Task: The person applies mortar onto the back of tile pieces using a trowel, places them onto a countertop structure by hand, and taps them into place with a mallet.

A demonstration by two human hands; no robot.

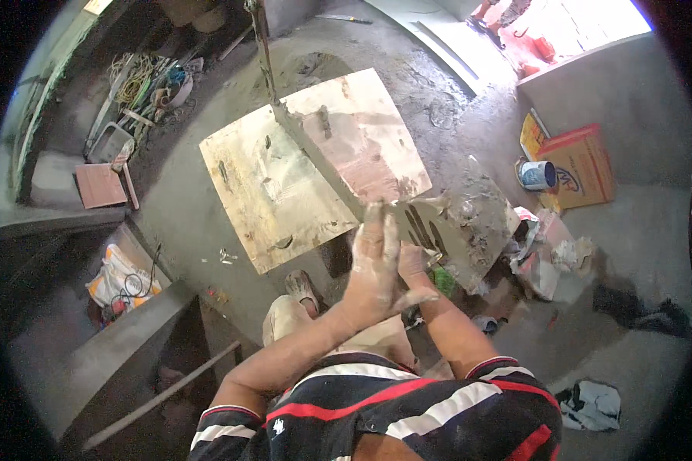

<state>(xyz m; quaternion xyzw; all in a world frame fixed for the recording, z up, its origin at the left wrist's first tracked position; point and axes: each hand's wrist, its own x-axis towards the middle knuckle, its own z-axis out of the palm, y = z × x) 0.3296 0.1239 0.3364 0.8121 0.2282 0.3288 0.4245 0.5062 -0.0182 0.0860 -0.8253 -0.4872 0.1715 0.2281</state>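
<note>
My left hand [375, 257] is raised in front of me, palm edge on, its dusty fingers stretched out and nothing visible in them. Behind it, partly covered, my right hand [412, 261] has its fingers curled; what they hold, if anything, cannot be made out. Just past both hands lies a grey, mortar-smeared board [469, 238] with several dark slots or streaks near its left end. Ahead is a large beige panel [265, 192], stained with mortar. A long, narrow mortar-coated strip [315, 154] crosses it, reaching toward the far wall.
At right stand a cardboard box [588, 169], a blue can [536, 175] and crumpled bags [542, 261]. On the left are a pink tile [100, 186], heaped cords [134, 81] and a white sack [121, 278]. A pole [161, 396] leans lower left. Another person's legs [500, 15] show far right.
</note>
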